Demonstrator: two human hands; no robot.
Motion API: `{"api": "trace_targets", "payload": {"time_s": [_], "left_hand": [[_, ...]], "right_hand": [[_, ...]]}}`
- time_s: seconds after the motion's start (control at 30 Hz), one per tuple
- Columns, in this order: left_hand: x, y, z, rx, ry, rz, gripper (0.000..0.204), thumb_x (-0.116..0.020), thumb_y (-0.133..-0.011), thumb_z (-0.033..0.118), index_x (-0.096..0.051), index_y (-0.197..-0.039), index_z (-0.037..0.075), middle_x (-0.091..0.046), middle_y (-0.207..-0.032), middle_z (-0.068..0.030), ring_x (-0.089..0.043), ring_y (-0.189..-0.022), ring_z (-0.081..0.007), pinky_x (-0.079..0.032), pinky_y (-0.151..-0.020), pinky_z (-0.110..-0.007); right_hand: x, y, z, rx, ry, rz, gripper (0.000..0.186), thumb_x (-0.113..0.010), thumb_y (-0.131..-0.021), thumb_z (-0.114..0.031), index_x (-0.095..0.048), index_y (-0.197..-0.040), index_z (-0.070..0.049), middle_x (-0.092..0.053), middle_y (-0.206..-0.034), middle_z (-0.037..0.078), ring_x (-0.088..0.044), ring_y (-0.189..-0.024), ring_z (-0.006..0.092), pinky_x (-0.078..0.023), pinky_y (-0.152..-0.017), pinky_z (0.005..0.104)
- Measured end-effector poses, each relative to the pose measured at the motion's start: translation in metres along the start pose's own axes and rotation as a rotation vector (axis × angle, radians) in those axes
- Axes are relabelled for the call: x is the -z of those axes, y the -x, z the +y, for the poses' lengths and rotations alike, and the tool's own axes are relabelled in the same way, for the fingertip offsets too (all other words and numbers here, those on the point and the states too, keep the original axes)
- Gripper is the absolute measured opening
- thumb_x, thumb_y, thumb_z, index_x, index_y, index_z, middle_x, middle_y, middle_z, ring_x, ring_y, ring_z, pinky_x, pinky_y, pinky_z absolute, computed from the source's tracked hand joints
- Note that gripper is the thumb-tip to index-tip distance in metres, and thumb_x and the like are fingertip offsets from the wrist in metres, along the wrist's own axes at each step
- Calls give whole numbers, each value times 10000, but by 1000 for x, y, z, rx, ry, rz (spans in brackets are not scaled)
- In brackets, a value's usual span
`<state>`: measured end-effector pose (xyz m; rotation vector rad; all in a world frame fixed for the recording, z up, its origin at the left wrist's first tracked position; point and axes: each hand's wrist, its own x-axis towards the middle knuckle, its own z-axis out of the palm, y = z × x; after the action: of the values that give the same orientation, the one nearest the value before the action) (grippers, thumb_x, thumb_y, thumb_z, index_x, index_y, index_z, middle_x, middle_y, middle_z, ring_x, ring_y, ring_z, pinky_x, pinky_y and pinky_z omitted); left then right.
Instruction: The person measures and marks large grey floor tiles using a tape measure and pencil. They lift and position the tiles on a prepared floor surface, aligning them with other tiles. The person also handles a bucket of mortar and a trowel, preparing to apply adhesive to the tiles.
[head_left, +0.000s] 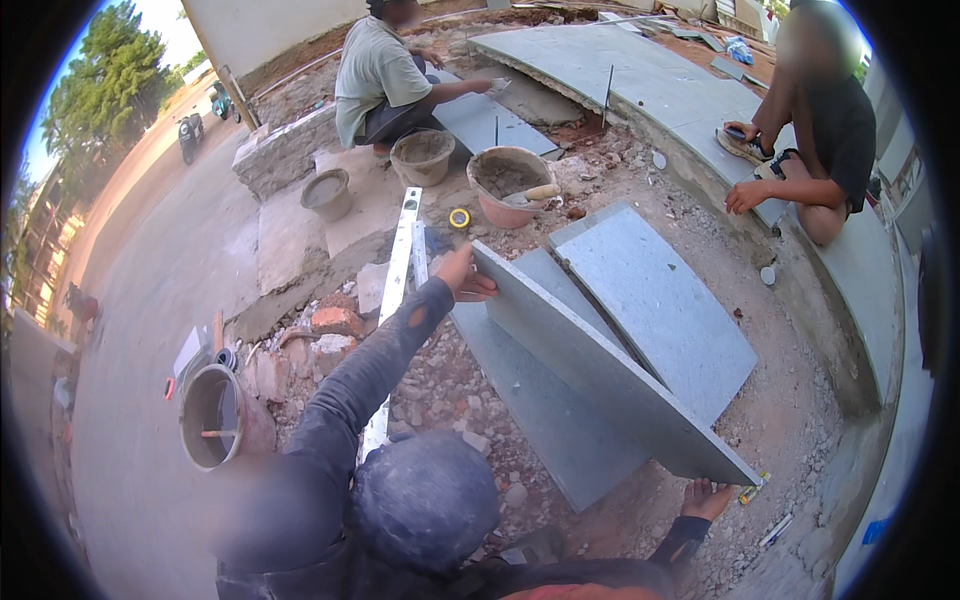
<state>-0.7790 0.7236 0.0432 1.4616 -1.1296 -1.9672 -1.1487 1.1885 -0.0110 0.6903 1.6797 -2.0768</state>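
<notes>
From the head view, we hold a grey stone slab (610, 385) tilted up on its long edge over rubble — our left hand (462, 275) grips its far top corner, our right hand (706, 498) steadies the near end. One slab (560, 430) already lies flat beneath; another (655, 305) rests beside it — ours is not yet bedded.

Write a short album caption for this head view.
Left hand and right hand tilt a grey stone slab on edge over rubble.
</notes>
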Motion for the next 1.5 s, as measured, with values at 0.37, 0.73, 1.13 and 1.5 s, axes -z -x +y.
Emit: {"api": "trace_targets", "payload": {"time_s": [0.37,0.73,1.13,1.5], "left_hand": [[-31,12,-9,-696,-58,283,395,-542,-874,368,-609,-970,-8,-630,-852,-83,-558,-770,-119,-413,-715,-253],[-41,11,-13,-803,-103,309,284,-561,-858,300,-583,-937,29,-626,-775,-32,-497,-679,-80,-381,-618,-225],[-38,9,-17,-795,-83,289,228,-539,-875,282,-567,-969,76,-613,-811,-28,-508,-675,-68,-437,-556,-232],[-18,45,-18,-583,-102,347,346,-589,-783,185,-604,-1068,-10,-619,-928,-83,-564,-859,-135,-447,-748,-256]], "right_hand": [[2,9,0,3,-9,-46,446,-465,-791,-552,-465,-1049,-188,-427,-775,-13,-410,-691,124,-330,-684,312],[4,9,2,5,-57,-94,369,-492,-784,-527,-484,-972,-209,-442,-752,-13,-421,-691,127,-319,-694,319],[13,-1,9,10,-100,-179,380,-498,-778,-547,-487,-970,-218,-447,-749,-12,-428,-717,145,-308,-721,337],[30,10,6,-29,-173,-281,280,-537,-806,-421,-538,-952,-182,-533,-842,35,-505,-793,180,-425,-688,359]]}}
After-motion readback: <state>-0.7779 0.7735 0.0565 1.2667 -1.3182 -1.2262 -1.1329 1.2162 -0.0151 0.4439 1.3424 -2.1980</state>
